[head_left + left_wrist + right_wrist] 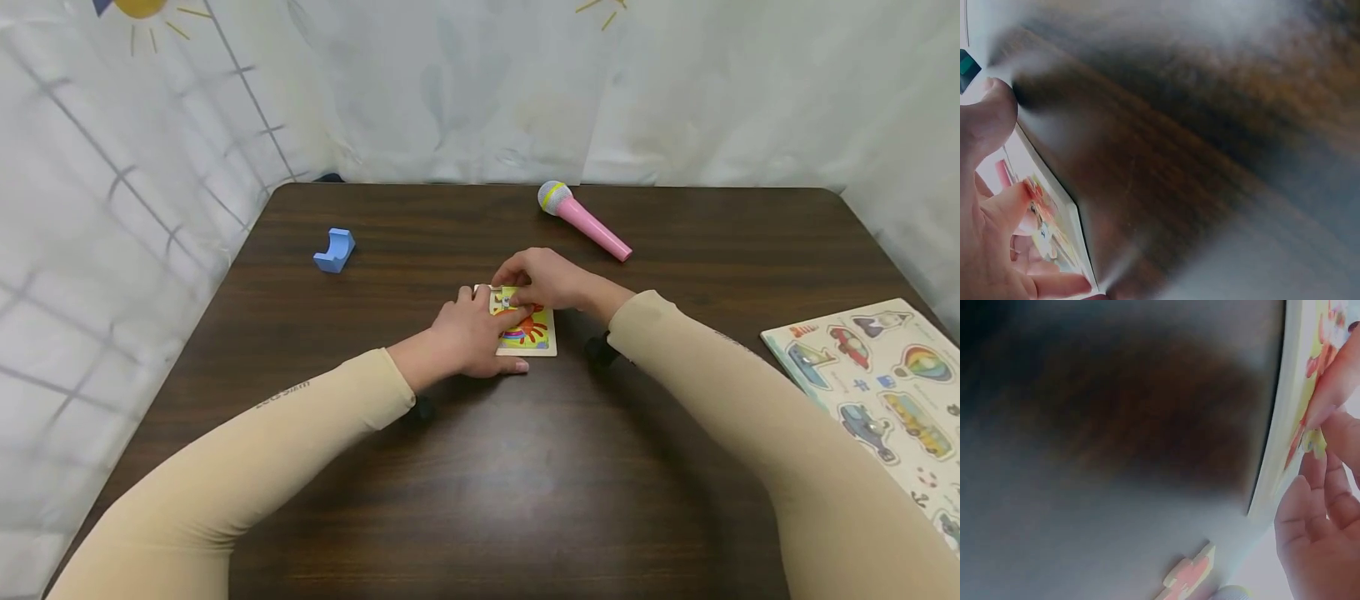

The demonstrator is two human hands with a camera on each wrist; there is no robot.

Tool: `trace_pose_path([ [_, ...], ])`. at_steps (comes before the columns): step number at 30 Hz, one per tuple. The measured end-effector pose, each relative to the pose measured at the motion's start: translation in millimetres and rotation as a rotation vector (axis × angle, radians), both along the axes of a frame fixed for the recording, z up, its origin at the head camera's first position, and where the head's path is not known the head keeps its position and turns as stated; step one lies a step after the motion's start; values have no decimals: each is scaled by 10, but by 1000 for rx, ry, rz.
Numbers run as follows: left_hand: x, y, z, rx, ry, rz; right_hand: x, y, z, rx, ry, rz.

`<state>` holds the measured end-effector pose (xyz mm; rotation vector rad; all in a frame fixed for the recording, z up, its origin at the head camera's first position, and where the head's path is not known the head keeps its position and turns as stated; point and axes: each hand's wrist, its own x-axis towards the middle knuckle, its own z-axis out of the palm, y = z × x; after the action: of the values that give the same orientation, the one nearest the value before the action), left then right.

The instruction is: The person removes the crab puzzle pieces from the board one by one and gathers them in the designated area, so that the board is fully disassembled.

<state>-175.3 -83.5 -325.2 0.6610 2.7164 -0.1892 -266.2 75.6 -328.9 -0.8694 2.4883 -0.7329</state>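
Observation:
A small wooden jigsaw puzzle (546,343) with a red crab on yellow lies on the table under both hands. My left hand (472,335) rests over its left side, the index finger extended across the crab and the thumb spread by the near edge. At the far edge my right hand (553,279) pinches a small yellow puzzle piece (1315,442) between thumb and fingers, at the board's surface. Part of the picture is hidden by the fingers. Beyond the board, in the right wrist view, a loose pinkish puzzle piece (1188,575) lies on the table.
A pink toy microphone (588,223) lies at the back of the dark wooden table (495,500). To the left stands a blue curved block (335,251). A larger picture puzzle board (873,383) with vehicles lies at the right edge. White curtains (480,92) enclose the table.

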Motion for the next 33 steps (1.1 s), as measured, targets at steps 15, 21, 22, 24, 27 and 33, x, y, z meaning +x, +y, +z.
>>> trace_pose_path([
  [15, -11, -14, 20, -9, -8, -2, -11, 56, 23, -6, -24, -92],
  [21, -15, -6, 11, -41, -12, -10, 3, 82, 23, -62, -2, -115],
  [22, -12, -8, 12, -40, -15, -6, 10, 90, 35, -76, 4, -129],
  [24, -6, -14, 7, -37, -17, 1, 22, 125, 71, -105, 19, -159],
  [27, 3, -16, 1, -33, -13, 9, 31, 251, 140, -136, 44, -202],
  [33, -3, -15, -7, -18, -17, 29, 20, 734, 215, -90, 88, -307],
])
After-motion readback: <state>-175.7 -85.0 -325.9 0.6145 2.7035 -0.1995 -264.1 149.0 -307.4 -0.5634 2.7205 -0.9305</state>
